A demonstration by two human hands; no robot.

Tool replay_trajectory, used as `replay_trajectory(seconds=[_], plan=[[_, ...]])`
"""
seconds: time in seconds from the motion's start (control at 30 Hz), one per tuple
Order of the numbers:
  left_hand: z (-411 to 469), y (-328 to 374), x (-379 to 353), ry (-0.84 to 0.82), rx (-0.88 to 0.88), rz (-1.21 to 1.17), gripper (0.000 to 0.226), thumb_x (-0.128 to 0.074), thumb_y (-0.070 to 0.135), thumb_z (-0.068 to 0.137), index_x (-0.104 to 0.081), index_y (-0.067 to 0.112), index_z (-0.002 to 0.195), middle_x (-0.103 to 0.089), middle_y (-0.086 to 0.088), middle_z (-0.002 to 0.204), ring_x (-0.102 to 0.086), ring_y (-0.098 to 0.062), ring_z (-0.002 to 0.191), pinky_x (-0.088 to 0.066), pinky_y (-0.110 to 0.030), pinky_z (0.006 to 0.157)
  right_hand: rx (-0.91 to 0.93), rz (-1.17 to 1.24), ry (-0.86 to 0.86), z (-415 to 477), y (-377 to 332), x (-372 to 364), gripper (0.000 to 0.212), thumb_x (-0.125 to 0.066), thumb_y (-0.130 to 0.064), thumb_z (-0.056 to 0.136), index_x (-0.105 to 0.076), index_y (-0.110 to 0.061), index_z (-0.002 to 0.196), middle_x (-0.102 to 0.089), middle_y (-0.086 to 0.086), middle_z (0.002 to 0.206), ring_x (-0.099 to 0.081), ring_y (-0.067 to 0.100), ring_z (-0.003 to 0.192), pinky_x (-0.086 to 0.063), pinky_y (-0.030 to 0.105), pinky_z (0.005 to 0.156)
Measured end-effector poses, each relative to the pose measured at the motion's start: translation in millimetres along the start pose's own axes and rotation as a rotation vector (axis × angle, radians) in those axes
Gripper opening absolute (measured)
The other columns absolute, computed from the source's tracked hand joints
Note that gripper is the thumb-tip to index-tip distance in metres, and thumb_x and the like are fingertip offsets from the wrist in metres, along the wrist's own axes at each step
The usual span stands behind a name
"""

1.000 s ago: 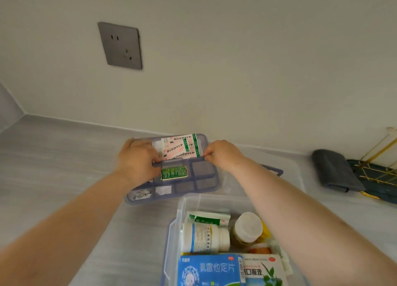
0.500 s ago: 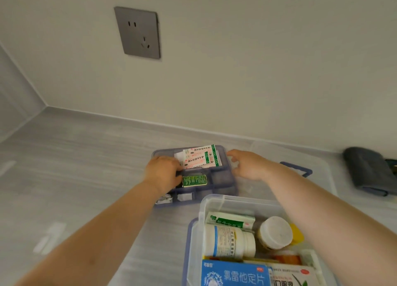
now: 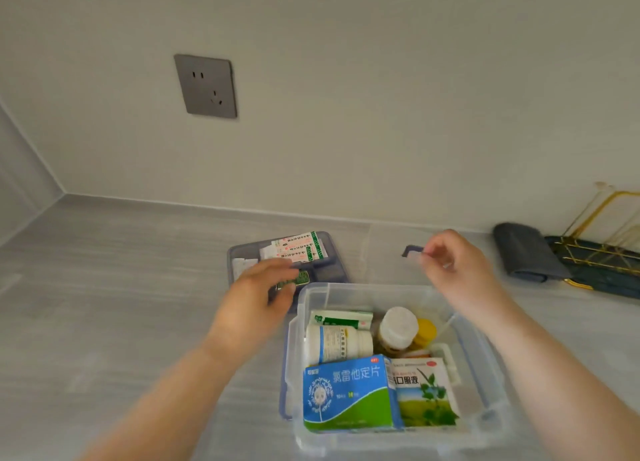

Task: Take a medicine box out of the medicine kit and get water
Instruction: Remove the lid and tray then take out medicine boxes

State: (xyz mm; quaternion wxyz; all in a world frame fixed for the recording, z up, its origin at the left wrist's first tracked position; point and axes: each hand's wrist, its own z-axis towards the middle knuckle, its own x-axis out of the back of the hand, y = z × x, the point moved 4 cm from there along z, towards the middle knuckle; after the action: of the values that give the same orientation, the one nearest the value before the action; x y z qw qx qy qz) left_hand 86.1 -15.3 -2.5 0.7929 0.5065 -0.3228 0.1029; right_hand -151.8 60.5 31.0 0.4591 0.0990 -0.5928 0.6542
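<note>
Kit (image 3: 485, 384) open at lower centre, tray (image 3: 332, 252) set behind it. Left hand (image 3: 256, 294) loosely spread, empty; right hand (image 3: 453, 263) curled, empty. Blue box (image 3: 349, 395) sits front-left: grip its short edges, lift straight up.

This looks like a home kitchen: a grey wood-grain surface (image 3: 121, 287) meets a plain pale wall (image 3: 381, 97) carrying a grey power socket (image 3: 205, 86). At the right edge stand a gold wire dish rack (image 3: 609, 225) and a folded grey cloth (image 3: 526, 252).
</note>
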Motion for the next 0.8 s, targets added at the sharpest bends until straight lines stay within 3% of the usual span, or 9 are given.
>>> replay_trajectory(seconds=[0.07,0.13,0.23,0.3,0.4,0.53,0.67,0.73,0.8], plan=[[-33,17,-2,-0.039,-0.080,-0.083,0.024,-0.057,0.010,0.082,-0.064,0.015,0.104,-0.053,0.016,0.110,-0.048,0.008,0.099,-0.028,0.010,0.081,-0.080,0.021,-0.057,-32,0,6,0.029,-0.059,-0.016,0.079,-0.041,-0.028,0.061,-0.051,-0.010,0.064,-0.049,0.014,0.062,-0.036,0.014,0.056],[-58,27,-11,-0.091,-0.098,-0.100,0.029,-0.059,0.013,0.081,-0.060,0.018,0.109,-0.047,0.022,0.111,-0.042,0.012,0.106,-0.019,0.013,0.084,-0.159,0.009,-0.321,-65,0,-9,0.023,-0.061,-0.030,0.077,-0.040,-0.030,0.068,-0.053,-0.009,0.072,-0.050,0.011,0.065,-0.037,0.021,0.057],[-76,39,-29,-0.171,-0.120,-0.054,0.042,-0.062,0.013,0.079,-0.049,0.022,0.118,-0.039,0.021,0.121,-0.031,0.002,0.120,-0.007,-0.004,0.103,-0.218,0.009,-0.591,-96,-9,-31,0.031,-0.064,-0.045,0.069,-0.039,-0.030,0.080,-0.052,-0.011,0.073,-0.050,0.004,0.064,-0.041,0.025,0.062],[-78,38,-36,-0.215,-0.110,0.019,0.050,-0.061,0.020,0.080,-0.040,0.025,0.125,-0.038,0.014,0.134,-0.022,0.000,0.129,0.000,-0.019,0.110,-0.217,-0.058,-0.595,-103,-14,-40,0.038,-0.062,-0.047,0.069,-0.040,-0.028,0.093,-0.050,-0.014,0.069,-0.049,0.001,0.064,-0.039,0.021,0.058],[-74,32,-39,-0.270,-0.096,0.157,0.058,-0.058,0.033,0.081,-0.029,0.028,0.132,-0.027,0.010,0.146,-0.011,-0.003,0.137,0.008,-0.021,0.109,-0.224,-0.074,-0.536,-104,-16,-46,0.038,-0.061,-0.034,0.072,-0.044,-0.023,0.105,-0.047,-0.014,0.067,-0.051,0.011,0.069,-0.039,0.024,0.059],[-68,37,-45,-0.442,-0.143,0.364,0.059,-0.051,0.039,0.084,-0.023,0.031,0.134,-0.026,0.012,0.146,-0.008,-0.003,0.138,0.011,-0.033,0.113,-0.186,0.126,-0.484,-101,-17,-39,0.024,-0.061,-0.018,0.075,-0.047,-0.030,0.091,-0.053,-0.008,0.070,-0.052,0.012,0.068,-0.042,0.027,0.065],[-59,55,-36,-0.343,-0.111,0.063,0.036,-0.061,0.022,0.080,-0.051,0.024,0.115,-0.058,0.011,0.102,-0.051,-0.011,0.107,-0.019,-0.020,0.106,-0.148,0.347,-0.436,-93,-15,-16,0.033,-0.060,-0.011,0.078,-0.046,-0.041,0.084,-0.057,-0.011,0.076,-0.057,0.001,0.067,-0.044,0.013,0.063],[-57,58,-26,-0.264,-0.029,-0.165,0.030,-0.062,0.012,0.080,-0.056,0.021,0.108,-0.055,0.020,0.086,-0.055,0.003,0.083,-0.040,-0.002,0.076,-0.163,0.393,-0.410,-90,-12,-10,0.025,-0.057,-0.020,0.081,-0.048,-0.042,0.089,-0.060,-0.014,0.084,-0.061,-0.005,0.075,-0.047,0.012,0.067],[-56,55,-10,-0.117,0.025,-0.301,0.028,-0.060,0.007,0.080,-0.056,0.028,0.098,-0.055,0.022,0.085,-0.059,0.008,0.071,-0.041,0.003,0.056,-0.165,0.268,-0.382,-88,-5,-6,0.020,-0.053,-0.028,0.084,-0.049,-0.037,0.102,-0.060,-0.011,0.100,-0.059,0.003,0.098,-0.046,0.020,0.082]])
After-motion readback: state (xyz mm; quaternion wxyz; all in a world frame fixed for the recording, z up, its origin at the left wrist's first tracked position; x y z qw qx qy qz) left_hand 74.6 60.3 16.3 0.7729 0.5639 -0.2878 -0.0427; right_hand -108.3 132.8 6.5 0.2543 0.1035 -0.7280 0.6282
